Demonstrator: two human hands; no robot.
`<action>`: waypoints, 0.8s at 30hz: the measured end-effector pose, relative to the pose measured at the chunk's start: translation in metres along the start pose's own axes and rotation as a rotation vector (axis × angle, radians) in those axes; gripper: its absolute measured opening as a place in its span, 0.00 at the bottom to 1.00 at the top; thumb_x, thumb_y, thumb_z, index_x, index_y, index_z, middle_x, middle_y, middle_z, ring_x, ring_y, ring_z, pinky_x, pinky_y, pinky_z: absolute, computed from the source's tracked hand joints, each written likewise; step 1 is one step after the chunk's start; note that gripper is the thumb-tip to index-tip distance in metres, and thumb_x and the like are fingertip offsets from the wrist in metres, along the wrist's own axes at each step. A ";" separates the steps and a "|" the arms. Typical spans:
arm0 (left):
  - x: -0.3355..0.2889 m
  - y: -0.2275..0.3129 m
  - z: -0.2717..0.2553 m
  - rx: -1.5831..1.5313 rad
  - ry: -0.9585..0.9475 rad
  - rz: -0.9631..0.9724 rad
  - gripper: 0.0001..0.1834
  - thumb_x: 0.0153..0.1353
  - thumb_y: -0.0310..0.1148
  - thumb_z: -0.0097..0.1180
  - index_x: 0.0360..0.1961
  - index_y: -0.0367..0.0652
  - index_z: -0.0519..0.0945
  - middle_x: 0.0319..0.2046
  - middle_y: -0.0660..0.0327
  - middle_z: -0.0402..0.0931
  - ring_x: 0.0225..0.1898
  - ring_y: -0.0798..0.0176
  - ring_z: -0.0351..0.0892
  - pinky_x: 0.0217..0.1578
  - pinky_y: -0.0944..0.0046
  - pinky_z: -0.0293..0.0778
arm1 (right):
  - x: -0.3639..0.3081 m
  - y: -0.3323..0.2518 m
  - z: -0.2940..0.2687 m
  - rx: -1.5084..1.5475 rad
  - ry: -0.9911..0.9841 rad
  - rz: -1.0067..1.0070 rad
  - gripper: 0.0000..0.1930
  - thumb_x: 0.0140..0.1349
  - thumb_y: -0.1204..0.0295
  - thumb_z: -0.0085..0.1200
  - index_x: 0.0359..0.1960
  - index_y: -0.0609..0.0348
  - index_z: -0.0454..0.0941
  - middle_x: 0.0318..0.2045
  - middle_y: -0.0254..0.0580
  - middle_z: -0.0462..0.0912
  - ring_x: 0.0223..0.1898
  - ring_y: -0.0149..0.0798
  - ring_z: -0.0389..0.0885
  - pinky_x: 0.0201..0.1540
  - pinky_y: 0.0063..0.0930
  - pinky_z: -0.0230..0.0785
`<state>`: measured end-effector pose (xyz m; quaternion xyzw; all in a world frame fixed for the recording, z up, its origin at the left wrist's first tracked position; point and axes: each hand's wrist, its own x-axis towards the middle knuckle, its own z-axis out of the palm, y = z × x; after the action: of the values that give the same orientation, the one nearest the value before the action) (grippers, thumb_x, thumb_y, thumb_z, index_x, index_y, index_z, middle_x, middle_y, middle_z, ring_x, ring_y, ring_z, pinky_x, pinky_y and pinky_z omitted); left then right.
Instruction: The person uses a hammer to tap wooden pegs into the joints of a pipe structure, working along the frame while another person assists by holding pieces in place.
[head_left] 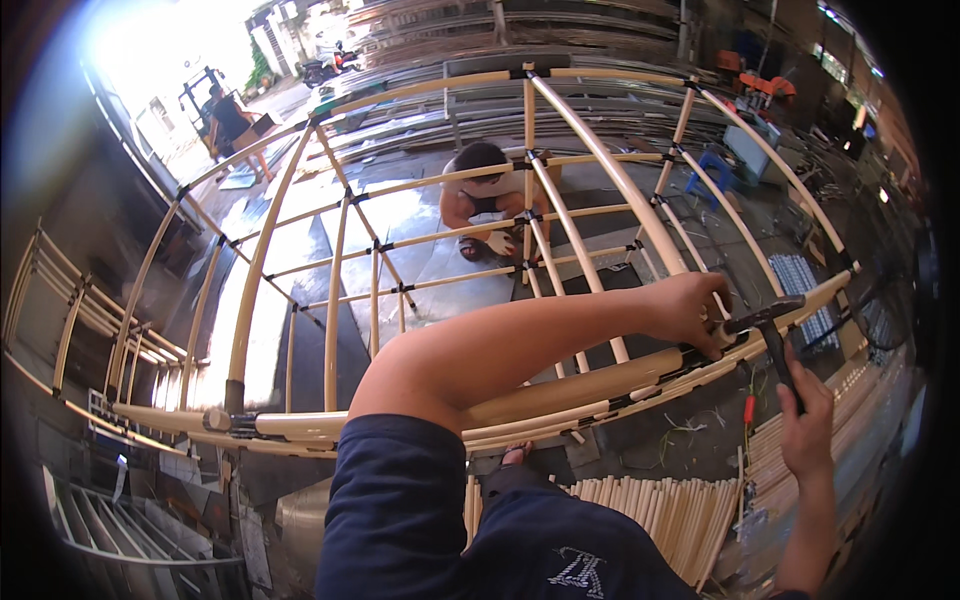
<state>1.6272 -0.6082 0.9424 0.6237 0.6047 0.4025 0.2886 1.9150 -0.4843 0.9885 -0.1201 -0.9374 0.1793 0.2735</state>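
A black hammer (778,348) is at the right end of a large frame (575,388) of beige tubes and black joints, its head over the near rail, close beside the left hand (690,308). The right hand (810,415) is wrapped around the handle, its forearm rising from the lower edge; the left arm crosses the frame, elbow bent, fingers curled at the rail, though what they pinch I cannot tell. A white emblem is printed on the dark shirt (520,550). Bundled tubes (650,505) lie on the grey floor (650,440). Beyond the rail, a person (478,195) crouches; a blue stool (710,175) stands farther right.
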 end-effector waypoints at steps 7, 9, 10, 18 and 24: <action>0.007 0.007 0.001 0.068 -0.004 -0.037 0.40 0.46 0.43 0.81 0.57 0.40 0.75 0.35 0.63 0.85 0.42 0.64 0.84 0.47 0.63 0.76 | 0.003 -0.002 -0.007 0.116 0.016 0.070 0.22 0.69 0.78 0.52 0.65 0.66 0.73 0.50 0.59 0.84 0.51 0.48 0.85 0.55 0.34 0.72; 0.000 0.011 -0.003 0.064 0.023 -0.061 0.41 0.47 0.40 0.81 0.59 0.37 0.73 0.30 0.67 0.80 0.35 0.70 0.79 0.42 0.66 0.74 | 0.014 -0.008 -0.006 0.027 -0.073 -0.022 0.23 0.67 0.77 0.56 0.65 0.60 0.75 0.42 0.59 0.85 0.41 0.55 0.85 0.46 0.36 0.75; -0.003 0.013 -0.007 0.074 0.020 -0.087 0.40 0.48 0.39 0.81 0.59 0.37 0.73 0.27 0.69 0.78 0.33 0.73 0.76 0.40 0.67 0.72 | 0.020 -0.022 -0.017 0.045 -0.072 0.027 0.23 0.68 0.75 0.57 0.65 0.60 0.75 0.41 0.57 0.86 0.39 0.49 0.86 0.44 0.33 0.74; 0.003 0.015 0.000 0.046 -0.018 -0.072 0.34 0.50 0.33 0.78 0.57 0.40 0.75 0.31 0.68 0.77 0.36 0.75 0.73 0.42 0.68 0.71 | 0.014 -0.010 -0.012 -0.168 -0.141 -0.133 0.26 0.70 0.74 0.54 0.70 0.54 0.70 0.25 0.46 0.79 0.23 0.46 0.74 0.30 0.33 0.68; 0.003 0.008 0.001 0.073 -0.008 -0.061 0.30 0.51 0.34 0.79 0.54 0.40 0.79 0.42 0.65 0.82 0.44 0.70 0.78 0.51 0.65 0.73 | 0.020 -0.019 -0.012 0.049 -0.010 -0.022 0.24 0.69 0.74 0.54 0.67 0.49 0.75 0.30 0.50 0.84 0.26 0.49 0.78 0.34 0.40 0.72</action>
<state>1.6317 -0.6063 0.9491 0.6168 0.6364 0.3689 0.2801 1.9027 -0.4916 1.0152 -0.1020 -0.9354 0.1996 0.2735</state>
